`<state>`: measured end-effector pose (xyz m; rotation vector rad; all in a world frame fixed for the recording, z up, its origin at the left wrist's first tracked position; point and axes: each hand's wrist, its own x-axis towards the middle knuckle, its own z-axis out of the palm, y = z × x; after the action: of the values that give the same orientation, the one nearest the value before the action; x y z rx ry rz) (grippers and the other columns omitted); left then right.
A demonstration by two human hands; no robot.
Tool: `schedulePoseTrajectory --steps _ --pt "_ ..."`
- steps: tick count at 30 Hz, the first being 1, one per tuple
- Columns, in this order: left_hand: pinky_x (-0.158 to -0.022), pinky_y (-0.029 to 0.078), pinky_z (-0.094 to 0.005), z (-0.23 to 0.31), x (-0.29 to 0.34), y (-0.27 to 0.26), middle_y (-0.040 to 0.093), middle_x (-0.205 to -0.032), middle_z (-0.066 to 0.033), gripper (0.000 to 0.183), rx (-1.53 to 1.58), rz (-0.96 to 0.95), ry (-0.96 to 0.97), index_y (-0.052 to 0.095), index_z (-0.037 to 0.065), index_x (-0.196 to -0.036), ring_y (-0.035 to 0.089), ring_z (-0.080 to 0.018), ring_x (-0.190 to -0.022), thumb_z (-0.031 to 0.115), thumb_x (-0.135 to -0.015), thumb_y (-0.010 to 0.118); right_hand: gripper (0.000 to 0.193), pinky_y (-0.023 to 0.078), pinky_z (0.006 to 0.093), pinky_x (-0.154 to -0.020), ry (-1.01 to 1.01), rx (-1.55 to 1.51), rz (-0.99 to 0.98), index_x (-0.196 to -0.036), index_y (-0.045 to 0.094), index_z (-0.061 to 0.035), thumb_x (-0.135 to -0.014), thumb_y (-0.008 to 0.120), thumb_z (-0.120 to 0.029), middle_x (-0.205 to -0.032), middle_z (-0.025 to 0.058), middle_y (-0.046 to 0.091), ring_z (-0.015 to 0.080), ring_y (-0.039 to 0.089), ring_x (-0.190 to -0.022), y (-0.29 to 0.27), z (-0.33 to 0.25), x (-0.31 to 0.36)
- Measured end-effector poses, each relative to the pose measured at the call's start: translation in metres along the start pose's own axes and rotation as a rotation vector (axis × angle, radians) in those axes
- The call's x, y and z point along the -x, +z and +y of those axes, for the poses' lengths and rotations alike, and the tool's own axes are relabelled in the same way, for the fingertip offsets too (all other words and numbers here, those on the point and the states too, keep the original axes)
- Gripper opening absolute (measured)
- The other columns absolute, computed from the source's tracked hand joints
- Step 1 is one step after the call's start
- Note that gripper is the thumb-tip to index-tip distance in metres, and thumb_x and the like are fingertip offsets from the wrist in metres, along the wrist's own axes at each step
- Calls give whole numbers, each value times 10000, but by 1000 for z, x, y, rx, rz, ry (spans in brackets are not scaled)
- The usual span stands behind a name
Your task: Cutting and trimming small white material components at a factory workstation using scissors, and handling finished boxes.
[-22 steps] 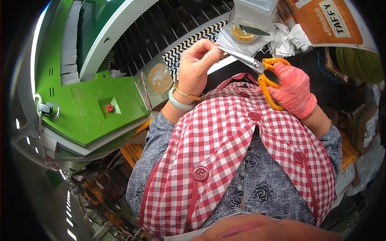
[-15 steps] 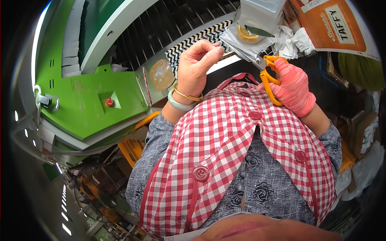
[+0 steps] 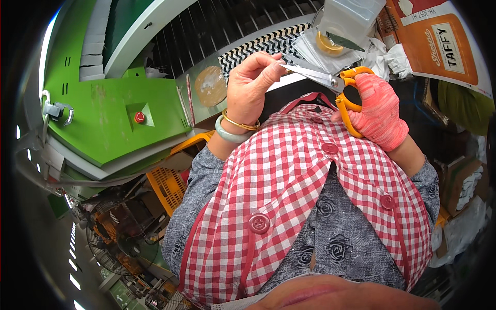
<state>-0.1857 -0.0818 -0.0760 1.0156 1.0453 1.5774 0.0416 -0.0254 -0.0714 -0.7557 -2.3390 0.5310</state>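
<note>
Right now my left hand (image 3: 253,85) is up at about 12 o'clock, fingertips pinched together on sth tiny. Too small to tell what; maybe a thread or thin strip. A pale green bangle (image 3: 230,135) and a thin gold one sit on that wrist.

Right hand (image 3: 380,111), in a pink knit glove, is at about 1 o'clock, fingers curled through the orange loops of the scissors (image 3: 330,82). Blades point toward 9 o'clock, twd the left fingertips, tips just beside them, nearly touching. Blades look almost shut, but I can't tell if they're on anything.

Behind both hands, at 12 to 1 o'clock: clear plastic bags (image 3: 315,49), a roll of yellowish tape (image 3: 328,44), and a clear plastic box (image 3: 351,13). An orange printed carton (image 3: 439,46) is further out at 2 o'clock. A green machine w/ a red button (image 3: 138,117) fills the 9 to 10 o'clock side.

Risks, as I judge them: the blade tips are v. close to bare left fingertips, so a snip made a bit too far along could nick skin. The pinched bit is so small it could slip out of the pinch and drop onto my checked apron (image 3: 310,206) or lower, where it'd be hard to find. The glove may also dull my feel on the handles, so the cut could go off line.
</note>
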Motion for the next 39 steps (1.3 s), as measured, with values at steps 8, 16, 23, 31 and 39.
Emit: schedulePoseTrajectory --steps 8,16,23,31,39 --pt "-961 328 -334 -7 -2 -11 540 -709 -6 88 -37 -80 56 565 21 -743 508 -87 -701 79 -794 605 461 485 359 -658 -48 54 -1 -884 588 5 -542 789 -231 -798 147 597 305 602 -727 3 3 -3" --pt "-972 317 -352 -13 -3 -13 554 -727 -4 75 -22 -67 41 566 30 -748 519 -89 -719 77 -794 602 413 488 351 -624 -53 55 9 -868 603 -3 -534 769 -180 -771 142 597 297 605 -695 8 6 -3" --pt "-975 347 -404 -13 -3 -15 495 -704 -21 60 -87 -43 45 561 8 -780 473 -94 -648 58 -813 566 429 494 350 -662 -44 40 -33 -898 596 5 -545 756 -180 -790 143 604 298 609 -722 10 7 -6" --pt "-961 332 -375 -8 -3 -20 571 -700 -1 91 -231 -64 145 593 31 -754 525 -94 -684 107 -795 624 439 493 298 -664 237 -156 -84 -980 557 21 -643 739 -194 -807 162 602 281 617 -738 15 -6 -11" --pt "-945 342 -399 -24 -9 3 575 -688 1 99 -247 -94 243 599 39 -740 531 -104 -678 119 -779 642 286 358 177 -571 739 -1159 -247 -924 492 -47 -770 631 -243 -727 -27 450 38 414 -631 -2 8 -14"
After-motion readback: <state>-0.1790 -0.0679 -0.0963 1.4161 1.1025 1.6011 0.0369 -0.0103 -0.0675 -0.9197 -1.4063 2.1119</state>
